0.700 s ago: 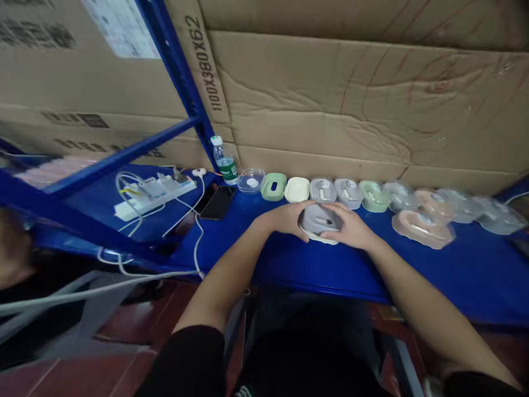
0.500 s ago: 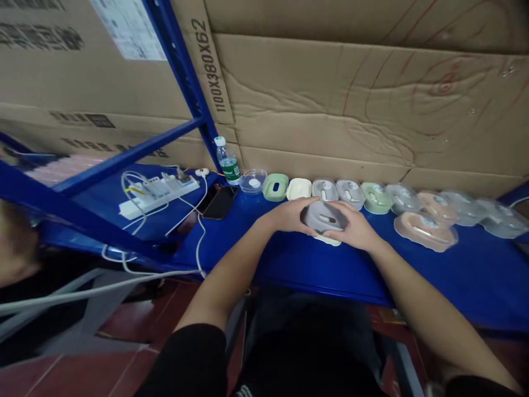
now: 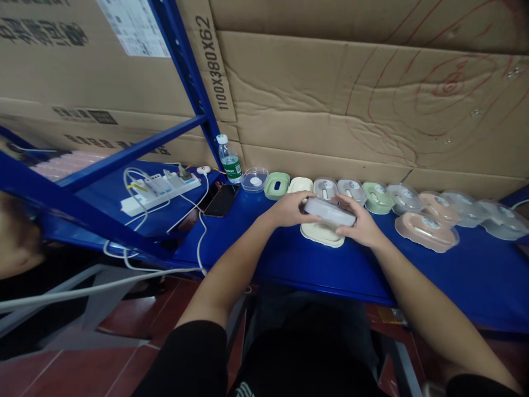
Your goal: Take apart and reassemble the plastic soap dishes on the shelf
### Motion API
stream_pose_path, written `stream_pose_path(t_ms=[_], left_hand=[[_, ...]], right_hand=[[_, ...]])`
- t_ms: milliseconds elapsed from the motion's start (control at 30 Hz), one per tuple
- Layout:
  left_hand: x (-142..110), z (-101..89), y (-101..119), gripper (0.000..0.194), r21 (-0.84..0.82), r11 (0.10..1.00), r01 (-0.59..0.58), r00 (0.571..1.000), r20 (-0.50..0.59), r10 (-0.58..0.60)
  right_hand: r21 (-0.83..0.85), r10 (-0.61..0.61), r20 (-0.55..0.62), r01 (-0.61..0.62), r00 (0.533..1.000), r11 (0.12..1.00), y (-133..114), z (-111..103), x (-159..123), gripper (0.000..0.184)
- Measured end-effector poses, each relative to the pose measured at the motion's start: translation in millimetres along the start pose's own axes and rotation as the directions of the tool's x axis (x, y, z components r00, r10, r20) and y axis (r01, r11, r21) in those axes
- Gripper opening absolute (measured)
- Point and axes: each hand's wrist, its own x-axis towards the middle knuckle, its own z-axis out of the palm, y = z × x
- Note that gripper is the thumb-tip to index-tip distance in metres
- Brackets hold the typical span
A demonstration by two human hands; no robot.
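Gray cover [image 3: 330,212] tipped up, hands [image 3: 365,227] half-curled around ends, cream base [image 3: 319,234] below

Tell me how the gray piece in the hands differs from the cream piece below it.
The gray piece is held up, tilted, between the left hand and right hand; the cream piece lies flat on the blue table. The gray piece partly covers the cream piece from view. Both look plain-colored.

Grey container [image 3: 330,212], cream tray [image 3: 321,236], blue table [image 3: 285,264]; far side, brown cardboard [image 3: 289,71] with red rings [image 3: 453,84]; left, green-labelled bottle [image 3: 231,167].
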Motion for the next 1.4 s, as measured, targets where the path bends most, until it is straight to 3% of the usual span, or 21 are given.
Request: stream_pose_path(t_ms=[100, 167, 233, 267, 367, 433, 533, 700, 800, 867, 900, 967, 1033, 1100, 1200, 1400], left_hand=[[3, -1.1, -3, 0.041, 0.021, 0.998, 0.057, 0.998, -0.043, -0.056], [3, -0.5, -2, 0.044, 0.065, 0.995, 0.075, 0.997, -0.036, -0.073], [2, 1.2, -1, 0.043, 0.108, 0.992, 0.06, 0.997, -0.046, -0.055], [2, 2.4, 0, 0.046, 0.126, 0.992, 0.029, 0.998, -0.063, -0.021], [3, 5.7, -3, 0.088, 0.157, 0.971, -0.182, 0.976, -0.092, 0.198], [4, 7.4, -5, 0.092, 0.172, 0.927, -0.335, 0.931, -0.094, 0.354], [5, 10.1, -7, 0.074, 0.214, 0.877, -0.43, 0.878, -0.124, 0.462], [5, 11.8, -3, 0.033, 0.336, 0.836, -0.434, 0.875, -0.066, 0.48], [6, -0.8, -7, 0.019, 0.421, 0.855, -0.303, 0.914, -0.126, 0.386], [4, -16.7, -15, 0.021, 0.461, 0.884, -0.082, 0.934, -0.272, 0.229], [3, -25.6, -19, 0.021, 0.464, 0.884, 0.059, 0.921, -0.366, 0.131], [-1, -42.2, -30, 0.025, 0.433, 0.846, 0.312, 0.854, -0.518, -0.05], [-5, -53.5, -41, 0.025, 0.403, 0.79, 0.462, 0.798, -0.578, -0.171], [-8, -57.9, -52, 0.024, 0.399, 0.75, 0.527, 0.778, -0.581, -0.238], [-10, -55.0, -64, 0.024, 0.429, 0.722, 0.542, 0.797, -0.536, -0.28], [-8, -45.6, -71, 0.023, 0.489, 0.705, 0.513, 0.843, -0.442, -0.307]], right_hand=[[0.091, 0.042, -0.118, -0.031, 0.992, 0.995, 1, 2, 0, 0.077], [0.14, 0.104, -0.222, -0.073, 0.97, 0.987, 2, 5, 1, 0.053], [0.215, 0.175, -0.291, -0.113, 0.941, 0.97, 3, 6, 2, 0.043], [0.259, 0.207, -0.316, -0.126, 0.926, 0.958, 4, 6, 4, 0.043], [0.37, 0.28, -0.383, -0.131, 0.88, 0.92, 4, 2, 7, 0.039], [0.419, 0.32, -0.402, -0.139, 0.858, 0.897, 4, -2, 9, 0.035], [0.48, 0.379, -0.402, -0.161, 0.834, 0.862, 4, -5, 11, 0.035], [0.503, 0.378, -0.402, -0.144, 0.834, 0.852, 3, -5, 11, 0.041], [0.445, 0.306, -0.373, -0.12, 0.876, 0.887, 1, -7, 9, 0.058], [0.304, 0.222, -0.348, -0.114, 0.911, 0.946, 0, -10, 5, 0.069], [0.193, 0.17, -0.329, -0.11, 0.929, 0.975, -1, -10, 3, 0.069], [-0.063, 0.07, -0.236, -0.087, 0.969, 0.994, -2, -10, -1, 0.059], [-0.275, 0.015, -0.072, -0.035, 0.997, 0.961, -2, -7, -3, 0.048], [-0.386, -0.001, 0.095, 0.038, 0.996, 0.922, -2, -3, -4, 0.046], [-0.429, -0.015, 0.264, 0.131, 0.965, 0.894, 0, 3, -4, 0.053], [-0.417, -0.001, 0.339, 0.151, 0.941, 0.896, 9, 5, -4, 0.065]])
